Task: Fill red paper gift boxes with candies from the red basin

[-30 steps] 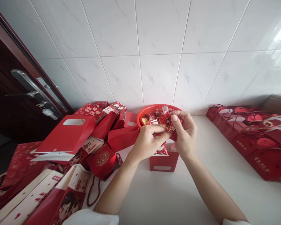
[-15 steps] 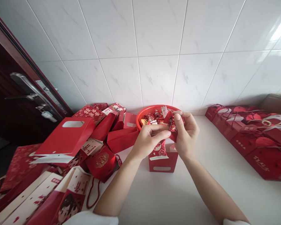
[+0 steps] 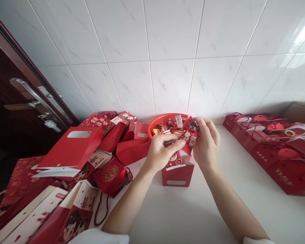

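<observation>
In the head view, my left hand (image 3: 156,153) and my right hand (image 3: 207,142) are a little farther apart than half a second ago. The right one has shifted to the right, so the red printed sweet packet (image 3: 189,139), mostly covered then, now shows its white characters. For the work in hand, I judge that the wrapped pieces become separated between my fingers, but none looks let go. My left thumb and fingers pinch the packet at its left side; my right fingertips grip a small dark-wrapped sweet (image 3: 194,125) just behind it. Both are above the far side of the red paper box (image 3: 178,177), in front of the red plastic basket (image 3: 150,128) of sweets.

The packet's printed face points up and toward me; its long axis I cannot tell, because my thumb covers one end. The box stands upright on the counter (image 3: 234,183), mouth upward, its pale slot facing me and running left to right. Under my left hand is another red packet (image 3: 176,160), at the box's mouth; whether I hold it, I cannot tell.
</observation>
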A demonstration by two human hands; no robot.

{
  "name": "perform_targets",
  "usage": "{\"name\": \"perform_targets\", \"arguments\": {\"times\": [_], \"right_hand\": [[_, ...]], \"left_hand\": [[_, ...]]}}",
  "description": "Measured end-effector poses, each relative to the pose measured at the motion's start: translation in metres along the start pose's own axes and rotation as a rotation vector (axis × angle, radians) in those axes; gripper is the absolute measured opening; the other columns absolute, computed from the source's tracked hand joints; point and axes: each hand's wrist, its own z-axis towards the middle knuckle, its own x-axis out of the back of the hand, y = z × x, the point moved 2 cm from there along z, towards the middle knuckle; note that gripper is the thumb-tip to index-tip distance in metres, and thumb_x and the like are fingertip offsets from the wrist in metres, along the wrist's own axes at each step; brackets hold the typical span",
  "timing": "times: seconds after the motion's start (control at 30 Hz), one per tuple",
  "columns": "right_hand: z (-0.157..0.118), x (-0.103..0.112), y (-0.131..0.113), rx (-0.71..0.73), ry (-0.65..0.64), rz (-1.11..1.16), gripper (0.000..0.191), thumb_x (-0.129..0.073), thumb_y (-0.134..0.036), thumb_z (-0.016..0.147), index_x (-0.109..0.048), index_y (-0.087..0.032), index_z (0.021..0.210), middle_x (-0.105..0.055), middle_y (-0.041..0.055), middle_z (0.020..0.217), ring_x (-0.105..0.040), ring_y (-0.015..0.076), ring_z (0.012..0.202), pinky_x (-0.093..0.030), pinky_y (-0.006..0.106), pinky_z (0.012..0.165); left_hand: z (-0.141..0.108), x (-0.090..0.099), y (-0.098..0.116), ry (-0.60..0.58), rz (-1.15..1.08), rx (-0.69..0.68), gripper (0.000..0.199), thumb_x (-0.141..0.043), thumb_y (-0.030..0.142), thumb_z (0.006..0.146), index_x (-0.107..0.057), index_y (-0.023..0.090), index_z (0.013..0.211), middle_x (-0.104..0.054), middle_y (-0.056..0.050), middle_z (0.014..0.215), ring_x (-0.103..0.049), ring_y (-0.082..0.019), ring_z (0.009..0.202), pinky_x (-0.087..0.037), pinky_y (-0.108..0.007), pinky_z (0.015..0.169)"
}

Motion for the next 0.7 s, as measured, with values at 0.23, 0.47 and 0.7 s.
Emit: {"name": "perform_targets", "arguments": {"times": [0.23,0.47,0.7], "right_hand": [[0.029,0.027,0.003,-0.052,0.059,0.103,0.007,-0.062,-0.022,0.071,-0.055,-0.023,0.072,-0.056,0.0015,0.081,-0.056,0.0142,0.069,-0.047,0.026,0.058],[0.028,0.024,-0.003,-0.228,-0.284,-0.082,0.027,-0.066,-0.040,0.083,-0.056,-0.021,0.067,-0.043,-0.0048,0.050,-0.031,0.0089,0.043,-0.024,0.025,0.040],[0.013,0.010,-0.017,-0.145,-0.572,-0.259,0.037,-0.072,-0.058,0.083,-0.071,-0.020,0.082,-0.055,-0.0017,0.064,-0.042,0.0101,0.052,-0.034,0.025,0.047]], "left_hand": [[0.006,0.017,-0.006,0.059,-0.028,-0.030,0.024,-0.080,0.042,0.077,-0.081,0.019,0.083,-0.075,-0.001,0.077,-0.067,-0.017,0.075,-0.052,-0.027,0.069],[0.013,0.025,-0.014,0.076,-0.072,-0.003,0.027,-0.082,0.045,0.073,-0.082,0.021,0.086,-0.077,-0.002,0.079,-0.068,-0.016,0.075,-0.052,-0.026,0.067],[0.008,0.022,-0.003,-0.097,0.010,-0.039,0.024,-0.076,0.039,0.081,-0.082,0.021,0.097,-0.079,-0.006,0.095,-0.072,-0.024,0.097,-0.056,-0.033,0.087]]}}
